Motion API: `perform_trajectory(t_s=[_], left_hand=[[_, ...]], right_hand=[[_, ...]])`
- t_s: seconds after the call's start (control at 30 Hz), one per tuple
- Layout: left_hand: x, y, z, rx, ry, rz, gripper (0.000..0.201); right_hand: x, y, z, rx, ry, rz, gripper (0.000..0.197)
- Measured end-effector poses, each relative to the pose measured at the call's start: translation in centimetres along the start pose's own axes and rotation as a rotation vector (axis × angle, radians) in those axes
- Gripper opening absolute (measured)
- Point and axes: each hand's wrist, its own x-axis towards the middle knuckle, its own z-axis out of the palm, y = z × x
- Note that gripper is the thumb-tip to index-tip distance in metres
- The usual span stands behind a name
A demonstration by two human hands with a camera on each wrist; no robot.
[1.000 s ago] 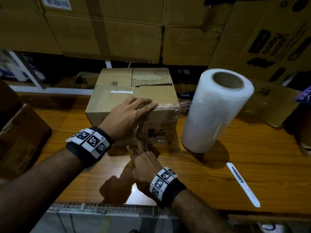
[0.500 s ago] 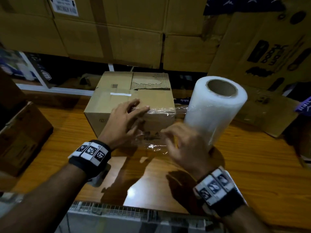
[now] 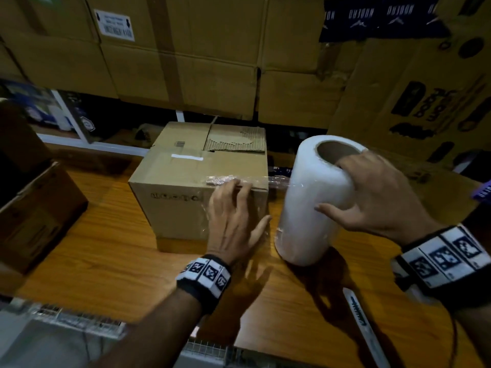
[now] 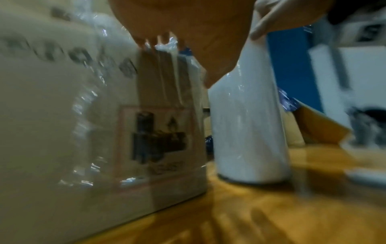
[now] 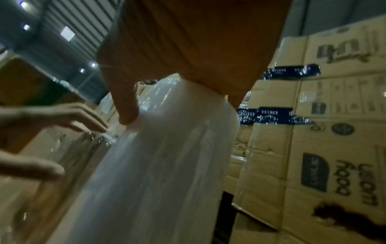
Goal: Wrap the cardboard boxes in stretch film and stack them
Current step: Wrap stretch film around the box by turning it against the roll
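Observation:
A small cardboard box [image 3: 186, 192] stands on the wooden table [image 3: 111, 261]. Clear stretch film [image 3: 220, 179] clings to its front right corner and runs across to the white film roll [image 3: 310, 208] standing upright beside it. My left hand [image 3: 233, 213] lies flat with straight fingers on the film at the box's front right face; the left wrist view shows the film [image 4: 167, 69] pressed against the box [image 4: 62, 115]. My right hand [image 3: 372, 197] grips the top of the roll, fingers in its core and thumb on the side, as in the right wrist view of the roll [image 5: 167, 156].
A white utility knife [image 3: 358, 317] lies on the table near the front right. Large stacked cartons [image 3: 186, 62] form a wall behind. A brown carton [image 3: 34, 221] sits at the left edge, and a printed carton [image 3: 425, 107] leans at the back right.
My right hand left the box's lower front edge, moved right and up, and took hold of the roll's top. My left hand slid from the box's top down to its front right face.

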Motion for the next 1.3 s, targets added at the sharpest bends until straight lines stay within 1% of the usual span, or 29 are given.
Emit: perform_trajectory(t_s=[0.07,0.13,0.23,0.3,0.37,0.4,0.5,0.53,0.6,0.63,0.7,0.77,0.8,0.87,0.97,1.0,1.07,1.13,1.23,1.3], left_hand=[[1.4,0.5,0.5,0.029,0.012,-0.084,0.086],[2.3,0.4,1.1,0.047,0.006,-0.117,0.088],[2.8,0.2,2.0,0.074,0.007,-0.127,0.085],[2.8,0.1,2.4,0.100,0.024,-0.124,0.079],[2.7,-0.4,2.8,0.118,0.063,-0.098,0.071],[2.6,-0.7,2.9,0.125,0.074,-0.085,0.068],[2.2,-1.5,2.7,0.142,0.072,-0.067,0.068],[2.2,-1.5,2.6,0.140,0.069,-0.059,0.068],[2.0,-1.8,2.2,0.119,0.073,-0.035,0.068],[1.7,-2.2,1.9,0.106,0.077,-0.022,0.068],[0.8,-3.2,1.2,0.077,0.087,0.021,0.067],[-0.2,-4.2,0.1,0.036,0.087,0.061,0.066],[-0.5,-4.5,-0.4,0.019,0.077,0.078,0.065],[-0.7,-5.0,-1.2,-0.010,0.061,0.107,0.062],[-0.8,-6.2,-1.7,-0.074,0.039,0.157,0.063],[-1.0,-6.7,-1.9,-0.096,0.037,0.178,0.063],[-1.2,-7.7,-2.3,-0.130,0.046,0.215,0.065],[-1.4,-8.6,-2.6,-0.158,0.047,0.243,0.065],[-1.6,-9.6,-2.8,-0.182,0.042,0.275,0.064],[-1.8,-10.3,-2.7,-0.198,0.046,0.294,0.063]], right_hand=[[0.1,0.4,-0.4,0.010,-0.050,-0.044,0.064],[-0.1,0.9,-0.8,0.033,-0.081,-0.068,0.064],[-0.2,1.2,-1.0,0.037,-0.058,-0.085,0.070],[-0.1,1.4,-0.8,0.016,-0.028,-0.114,0.073],[0.4,1.5,-0.6,-0.031,0.006,-0.137,0.077],[0.7,1.5,-0.3,-0.058,0.024,-0.125,0.078],[2.5,0.2,1.1,-0.147,0.095,0.012,0.080],[3.4,-0.3,1.6,-0.171,0.101,0.062,0.082],[5.4,-0.9,2.1,-0.197,0.064,0.124,0.089],[6.0,-0.8,2.2,-0.192,0.036,0.123,0.092],[6.2,-0.2,2.2,-0.162,0.012,0.041,0.096],[5.2,0.6,2.0,-0.139,0.025,-0.033,0.092],[4.7,0.8,1.9,-0.136,0.037,-0.024,0.089],[4.8,0.7,2.1,-0.181,0.061,0.046,0.085],[6.5,-0.3,2.3,-0.295,0.063,0.140,0.088],[6.8,-0.5,2.5,-0.288,0.067,0.134,0.090],[6.4,-0.3,3.0,-0.224,0.079,0.065,0.096],[5.7,0.2,2.8,-0.188,0.049,0.026,0.095],[6.3,0.6,2.2,-0.224,0.021,0.131,0.087],[7.1,0.1,2.6,-0.295,0.046,0.204,0.092]])
